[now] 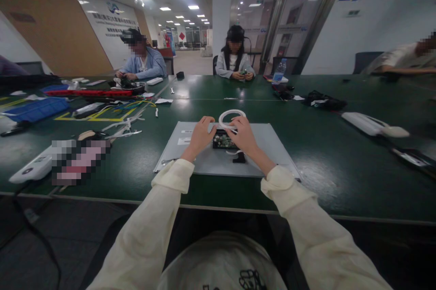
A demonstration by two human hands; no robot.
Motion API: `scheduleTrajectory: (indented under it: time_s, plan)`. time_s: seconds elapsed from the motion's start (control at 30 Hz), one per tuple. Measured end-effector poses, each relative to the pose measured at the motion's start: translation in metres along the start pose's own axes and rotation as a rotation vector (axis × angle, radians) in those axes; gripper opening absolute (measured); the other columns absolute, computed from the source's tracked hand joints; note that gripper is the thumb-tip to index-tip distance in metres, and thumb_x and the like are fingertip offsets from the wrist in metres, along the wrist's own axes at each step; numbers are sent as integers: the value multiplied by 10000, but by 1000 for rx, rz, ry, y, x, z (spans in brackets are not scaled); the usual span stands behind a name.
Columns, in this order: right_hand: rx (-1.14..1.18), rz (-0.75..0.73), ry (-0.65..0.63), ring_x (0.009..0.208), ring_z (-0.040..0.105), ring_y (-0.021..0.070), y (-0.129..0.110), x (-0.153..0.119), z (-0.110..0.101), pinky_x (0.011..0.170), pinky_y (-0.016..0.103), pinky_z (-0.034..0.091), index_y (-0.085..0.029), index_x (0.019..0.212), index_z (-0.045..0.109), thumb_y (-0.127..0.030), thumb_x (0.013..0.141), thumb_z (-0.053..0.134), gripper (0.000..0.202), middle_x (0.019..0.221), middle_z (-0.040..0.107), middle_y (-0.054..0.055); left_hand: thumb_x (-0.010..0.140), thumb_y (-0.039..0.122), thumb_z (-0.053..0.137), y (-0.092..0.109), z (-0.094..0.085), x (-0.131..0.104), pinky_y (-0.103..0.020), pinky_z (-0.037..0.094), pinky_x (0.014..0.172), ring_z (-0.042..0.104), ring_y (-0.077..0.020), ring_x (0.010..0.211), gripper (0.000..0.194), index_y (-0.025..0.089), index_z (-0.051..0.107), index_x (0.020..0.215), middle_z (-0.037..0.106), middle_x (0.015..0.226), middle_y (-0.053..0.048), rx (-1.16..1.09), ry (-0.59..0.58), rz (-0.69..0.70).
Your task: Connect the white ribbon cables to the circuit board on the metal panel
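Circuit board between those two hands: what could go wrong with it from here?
The circuit board lies uncovered, so the left hand or right hand might scrape its parts. The white coil at the right hand could spring loose or snag. The small black piece lies near the right wrist, which might brush it aside.

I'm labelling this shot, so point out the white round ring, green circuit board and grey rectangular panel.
White ring (232, 112), head view: upper arc.
Circuit board (223, 141), head view: exposed part.
Grey panel (269, 144), head view: bare right side.
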State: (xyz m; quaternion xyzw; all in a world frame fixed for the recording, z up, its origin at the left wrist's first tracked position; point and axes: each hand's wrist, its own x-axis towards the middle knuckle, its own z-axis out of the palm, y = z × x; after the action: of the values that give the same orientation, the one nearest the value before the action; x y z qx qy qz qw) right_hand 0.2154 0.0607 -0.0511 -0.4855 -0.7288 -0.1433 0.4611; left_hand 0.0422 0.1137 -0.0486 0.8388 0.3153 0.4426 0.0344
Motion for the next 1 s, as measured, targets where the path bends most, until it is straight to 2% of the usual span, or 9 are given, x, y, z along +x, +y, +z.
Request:
scheduleTrajectory:
  time_s: [0.17, 0.3, 0.47, 0.7, 0.8, 1.0]
  plan:
    - [-1, 7, -33, 963, 471, 232, 0, 0, 0, 883, 405, 407, -162, 810, 569, -218, 789, 558, 61, 909, 509, 95, 828, 217, 494, 1, 1, -1, -310, 429, 767, 536, -178, 815, 86, 173, 529, 894, 568, 813, -36, 29, -76, 34]
    - [4, -4, -45, 970, 468, 228, -1, -1, 1, 887, 393, 404, -152, 826, 573, -219, 797, 547, 77, 910, 507, 98, 852, 230, 468, 7, 2, -3, -294, 435, 745, 549, -175, 812, 105, 171, 556, 852, 587, 815, -45, 35, -156, 91]
    - [26, 4, -44, 981, 464, 233, -2, -1, 1, 887, 407, 395, -162, 828, 577, -220, 797, 540, 76, 902, 507, 96, 877, 246, 431, 10, 6, -5, -279, 428, 733, 562, -169, 794, 161, 172, 574, 866, 610, 822, -49, 9, -176, 86]
    - [29, 5, -27, 981, 470, 236, -10, 0, 1, 880, 417, 396, -180, 809, 572, -215, 786, 540, 53, 895, 514, 89, 864, 209, 418, 13, 4, -5, -254, 375, 634, 511, -148, 660, 181, 173, 544, 740, 566, 703, -26, -10, -163, 75]
    - [33, 6, -12, 970, 473, 233, -14, 0, -1, 880, 413, 394, -182, 786, 569, -215, 780, 548, 39, 868, 515, 82, 843, 197, 427, 16, 1, -5, -240, 337, 590, 465, -129, 603, 190, 173, 517, 677, 526, 648, -8, -60, -180, 51]
    - [63, -3, 38, 949, 464, 226, -20, 2, -5, 855, 391, 402, -182, 712, 541, -226, 753, 579, 71, 830, 504, 75, 786, 197, 448, 21, -2, -3, -221, 297, 565, 405, -104, 564, 216, 164, 469, 573, 439, 558, 32, -245, -154, -85]
